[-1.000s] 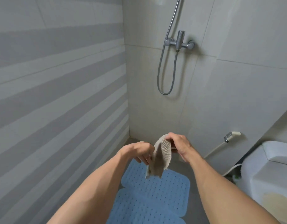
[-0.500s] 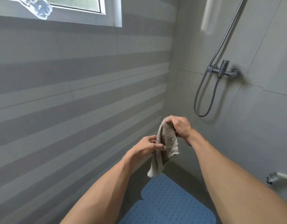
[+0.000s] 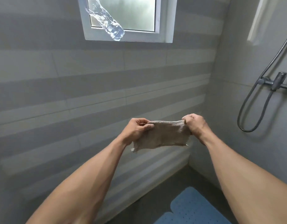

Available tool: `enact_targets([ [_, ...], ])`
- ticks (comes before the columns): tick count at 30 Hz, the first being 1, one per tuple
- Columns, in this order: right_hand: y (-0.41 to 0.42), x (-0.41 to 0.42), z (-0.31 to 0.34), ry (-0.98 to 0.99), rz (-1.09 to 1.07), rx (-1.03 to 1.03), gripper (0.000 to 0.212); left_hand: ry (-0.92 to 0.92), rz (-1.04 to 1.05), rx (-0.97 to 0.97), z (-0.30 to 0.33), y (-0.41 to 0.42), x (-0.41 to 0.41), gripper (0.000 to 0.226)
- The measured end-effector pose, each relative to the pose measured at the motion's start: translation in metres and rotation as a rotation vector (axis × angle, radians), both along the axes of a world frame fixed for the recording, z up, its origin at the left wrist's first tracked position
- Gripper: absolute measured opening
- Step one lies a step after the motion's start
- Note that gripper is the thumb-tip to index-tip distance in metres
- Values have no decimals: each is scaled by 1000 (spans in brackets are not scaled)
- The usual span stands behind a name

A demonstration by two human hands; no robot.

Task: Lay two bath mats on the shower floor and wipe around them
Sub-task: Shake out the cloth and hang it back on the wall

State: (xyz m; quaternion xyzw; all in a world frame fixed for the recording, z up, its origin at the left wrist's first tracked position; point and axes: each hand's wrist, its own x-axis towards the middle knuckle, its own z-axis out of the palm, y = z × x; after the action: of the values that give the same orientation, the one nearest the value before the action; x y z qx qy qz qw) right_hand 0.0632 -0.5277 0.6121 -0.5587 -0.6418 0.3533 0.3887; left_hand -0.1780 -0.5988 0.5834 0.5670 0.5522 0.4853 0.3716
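Left hand (image 3: 137, 129) and right hand (image 3: 194, 125) fingers pinch cloth (image 3: 162, 136) top corners, stretched taut; blue mat (image 3: 193, 209) edge far below, striped wall (image 3: 91, 94) behind

Home bathroom shower stall: striped tiled wall (image 3: 74, 97), frosted window (image 3: 126, 15), shower mixer (image 3: 276, 81) with hose (image 3: 251, 113), blue bath mat (image 3: 193, 209).

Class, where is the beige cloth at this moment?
In the head view, the beige cloth hangs mid-frame, stretched between the left hand and right hand, before the striped wall below the window.
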Motion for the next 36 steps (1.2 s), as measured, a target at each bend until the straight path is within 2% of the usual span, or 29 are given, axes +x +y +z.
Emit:
enact_targets([
  [5, -30, -51, -10, -36, 482, -226, 36, 221, 110, 20, 40, -28, -37, 13],
  [7, -36, -75, -13, -27, 591, -219, 29, 379, 135, -10, 52, -39, -45, 13],
  [10, -45, -119, -16, -3, 642, -142, 11, 589, 249, -47, 66, -71, -62, 16],
  [16, -75, -196, -7, 3, 743, 29, 16, 656, 531, -147, 82, -155, -102, 17],
  [23, -160, -299, 14, -21, 966, 202, 11, 735, 1004, -160, 83, -271, -141, 16],
  [25, -192, -326, 20, -32, 1051, 237, 8, 805, 1136, -162, 81, -307, -144, 19],
  [28, -240, -367, 31, -54, 1130, 266, 16, 1000, 1274, -169, 76, -352, -145, 21],
  [30, -268, -390, 38, -63, 1142, 269, 17, 1165, 1263, -254, 74, -371, -143, 25],
  [32, -290, -407, 41, -100, 1133, 272, 18, 1305, 1201, -423, 70, -377, -141, 29],
  [36, -310, -435, 40, -179, 1106, 298, 19, 1465, 1155, -729, 64, -366, -142, 32],
])
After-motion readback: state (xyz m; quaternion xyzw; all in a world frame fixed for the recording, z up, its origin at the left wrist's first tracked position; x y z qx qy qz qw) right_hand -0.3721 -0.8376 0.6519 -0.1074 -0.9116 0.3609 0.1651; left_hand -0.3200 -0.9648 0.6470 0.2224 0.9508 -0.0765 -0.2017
